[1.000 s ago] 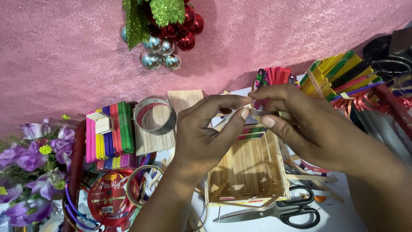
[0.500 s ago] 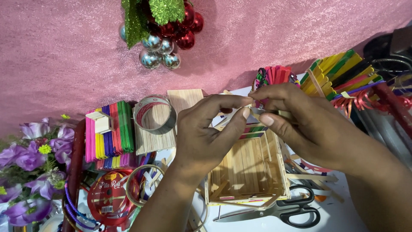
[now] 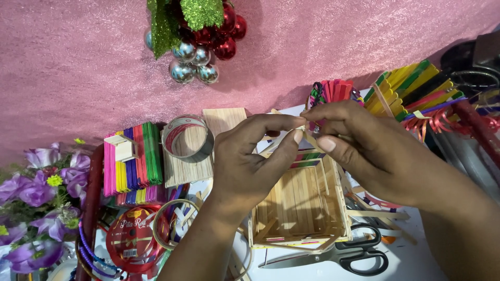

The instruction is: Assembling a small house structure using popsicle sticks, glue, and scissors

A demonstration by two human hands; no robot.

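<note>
My left hand (image 3: 250, 161) and my right hand (image 3: 370, 151) meet fingertip to fingertip above a small open box built of plain wooden craft sticks (image 3: 302, 208). Between the thumbs and forefingers of both hands is pinched a small thin stick piece (image 3: 311, 136), mostly hidden by the fingers. The box rests on the white table below the hands, and its far edge carries coloured sticks. Both hands hover just over that far rim.
Black-handled scissors (image 3: 349, 252) lie in front of the box. Stacks of coloured craft sticks (image 3: 133, 158), a tape roll (image 3: 186, 138) and plain sticks sit to the left, with purple flowers (image 3: 36, 203) and ribbon spools (image 3: 133, 239). More coloured sticks (image 3: 411, 86) lie right. Baubles (image 3: 200, 44) hang on the pink backdrop.
</note>
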